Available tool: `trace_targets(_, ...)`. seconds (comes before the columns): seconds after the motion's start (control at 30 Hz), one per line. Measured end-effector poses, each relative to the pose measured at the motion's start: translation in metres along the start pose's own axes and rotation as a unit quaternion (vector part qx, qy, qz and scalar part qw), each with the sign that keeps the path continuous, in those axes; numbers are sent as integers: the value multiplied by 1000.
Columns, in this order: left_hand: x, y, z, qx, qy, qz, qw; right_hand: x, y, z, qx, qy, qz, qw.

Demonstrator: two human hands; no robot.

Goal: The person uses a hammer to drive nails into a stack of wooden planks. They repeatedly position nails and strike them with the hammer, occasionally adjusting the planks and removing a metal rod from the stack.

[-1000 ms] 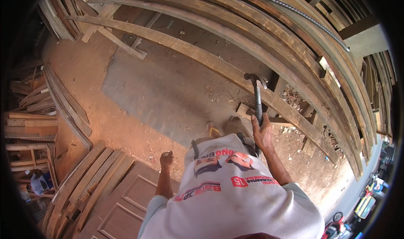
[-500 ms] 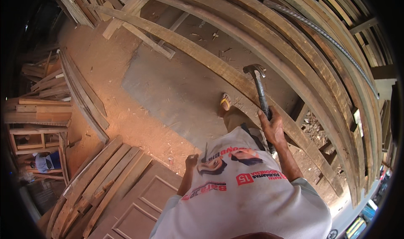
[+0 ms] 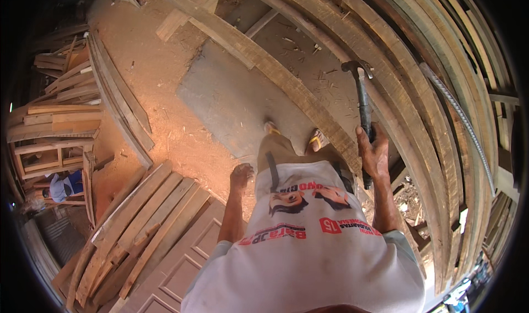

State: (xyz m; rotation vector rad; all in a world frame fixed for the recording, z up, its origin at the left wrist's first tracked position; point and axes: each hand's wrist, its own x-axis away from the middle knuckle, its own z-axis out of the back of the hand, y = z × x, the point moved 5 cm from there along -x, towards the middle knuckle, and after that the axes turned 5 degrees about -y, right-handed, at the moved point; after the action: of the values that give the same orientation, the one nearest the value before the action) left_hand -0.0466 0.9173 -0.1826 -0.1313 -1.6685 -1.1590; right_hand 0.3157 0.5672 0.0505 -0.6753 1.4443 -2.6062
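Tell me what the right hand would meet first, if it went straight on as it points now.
With its hammer leading, the right hand would likely meet the long beams ahead; depth is unclear.

Gray/orange flr [image 3: 220, 104] w/ sm. wood bits [image 3: 317, 49] scattered abt.

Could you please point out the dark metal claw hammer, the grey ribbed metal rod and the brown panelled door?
Dark metal claw hammer [image 3: 363, 105], head view: its shaft.
Grey ribbed metal rod [image 3: 464, 118], head view: its middle.
Brown panelled door [image 3: 181, 264], head view: its face.
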Motion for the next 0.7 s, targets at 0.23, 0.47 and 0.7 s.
trace_targets(0.23, -115, 205, -35, -21, -92, -71, 993, 2, -23, -74, 58, 2, -125, 990)
trace_targets(0.47, -212, 422, -97, 126, -114, -134, 976, -10, -96, -156, 103, 28, -121, 987)
trace_targets(0.7, -274, 475, -111, 96, -161, -162, 969, -29, -106, -187, 96, 35, -129, 986)
